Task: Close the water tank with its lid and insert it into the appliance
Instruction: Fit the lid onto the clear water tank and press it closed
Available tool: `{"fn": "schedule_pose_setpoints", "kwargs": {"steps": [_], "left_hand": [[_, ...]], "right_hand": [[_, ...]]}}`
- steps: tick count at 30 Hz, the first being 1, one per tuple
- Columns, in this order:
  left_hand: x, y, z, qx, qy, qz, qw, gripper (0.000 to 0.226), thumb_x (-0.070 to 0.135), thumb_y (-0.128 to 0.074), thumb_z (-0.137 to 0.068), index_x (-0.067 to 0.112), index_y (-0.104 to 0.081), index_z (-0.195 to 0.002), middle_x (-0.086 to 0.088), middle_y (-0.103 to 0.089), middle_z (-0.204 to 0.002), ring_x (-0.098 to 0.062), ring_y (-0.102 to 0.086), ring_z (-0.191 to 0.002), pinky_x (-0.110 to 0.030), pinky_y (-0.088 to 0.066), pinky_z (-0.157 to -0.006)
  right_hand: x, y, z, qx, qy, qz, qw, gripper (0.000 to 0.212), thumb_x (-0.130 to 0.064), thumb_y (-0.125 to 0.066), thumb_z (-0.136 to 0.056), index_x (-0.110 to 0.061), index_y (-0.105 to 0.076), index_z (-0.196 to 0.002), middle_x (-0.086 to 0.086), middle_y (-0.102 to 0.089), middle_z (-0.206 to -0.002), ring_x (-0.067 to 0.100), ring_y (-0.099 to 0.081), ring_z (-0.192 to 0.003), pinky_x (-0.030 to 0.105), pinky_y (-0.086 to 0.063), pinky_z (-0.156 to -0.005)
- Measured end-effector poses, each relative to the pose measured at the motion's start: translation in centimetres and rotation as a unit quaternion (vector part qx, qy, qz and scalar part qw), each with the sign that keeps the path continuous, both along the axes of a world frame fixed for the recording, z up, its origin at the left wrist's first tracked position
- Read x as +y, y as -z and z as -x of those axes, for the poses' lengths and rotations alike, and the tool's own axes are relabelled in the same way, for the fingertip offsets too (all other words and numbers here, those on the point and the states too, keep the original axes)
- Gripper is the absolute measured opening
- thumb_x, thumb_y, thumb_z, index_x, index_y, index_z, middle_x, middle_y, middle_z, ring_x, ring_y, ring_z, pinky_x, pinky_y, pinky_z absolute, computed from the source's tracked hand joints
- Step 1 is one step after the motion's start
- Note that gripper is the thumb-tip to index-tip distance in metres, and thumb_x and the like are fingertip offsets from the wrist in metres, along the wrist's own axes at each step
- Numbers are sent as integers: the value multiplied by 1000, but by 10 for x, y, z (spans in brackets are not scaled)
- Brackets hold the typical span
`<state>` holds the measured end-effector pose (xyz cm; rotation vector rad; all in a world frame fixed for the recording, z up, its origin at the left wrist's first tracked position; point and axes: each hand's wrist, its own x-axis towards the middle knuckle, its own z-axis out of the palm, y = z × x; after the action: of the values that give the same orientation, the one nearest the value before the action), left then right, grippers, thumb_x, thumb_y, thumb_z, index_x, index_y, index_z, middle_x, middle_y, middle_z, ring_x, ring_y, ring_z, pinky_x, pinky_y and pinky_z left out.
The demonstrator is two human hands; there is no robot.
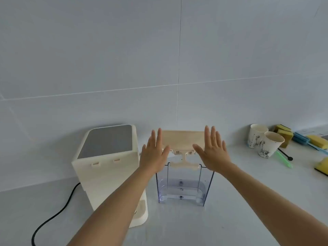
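A clear plastic water tank (184, 185) stands upright on the white counter, a little right of centre. A cream lid (183, 138) sits on its top, with tabs and a handle piece hanging on the near side. My left hand (154, 153) is at the lid's left end and my right hand (213, 150) at its right end. Both hands are flat with fingers spread and thumbs pointing inward; whether they touch the lid is unclear. The cream appliance (106, 166) with a grey top panel stands to the left of the tank.
A black power cord (53, 217) runs from the appliance toward the near left. Two paper cups (264, 142) stand at the right, with a black spoon (285, 155), a green stick (284, 160) and yellow and blue sponges (308, 139) beyond. A tiled wall rises behind.
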<state>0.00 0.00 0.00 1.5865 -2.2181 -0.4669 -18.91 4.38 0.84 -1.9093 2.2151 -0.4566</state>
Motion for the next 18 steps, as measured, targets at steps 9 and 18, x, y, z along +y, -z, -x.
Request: {"fn": "schedule_pose_setpoints", "kwargs": {"steps": [9, 18], "left_hand": [[-42, -14, 15, 242, -134, -238, 931, 72, 44, -31, -91, 17, 4, -147, -14, -33, -148, -35, -41, -129, -40, -35, -103], [-63, -17, 13, 252, -135, -313, 906, 48, 52, -26, -89, 13, -50, -103, -10, -59, -84, -22, -59, -70, -31, -39, -73]], "right_hand": [[-30, -3, 15, -210, 80, -36, 974, 81, -55, -28, -88, -18, 17, -144, 13, -10, -158, 31, -16, -143, 47, -17, -116], [-41, -11, 18, -368, 127, -47, 920, 69, -53, -29, -88, -3, -27, -136, 17, -40, -140, 30, -38, -128, 39, -29, -104]]}}
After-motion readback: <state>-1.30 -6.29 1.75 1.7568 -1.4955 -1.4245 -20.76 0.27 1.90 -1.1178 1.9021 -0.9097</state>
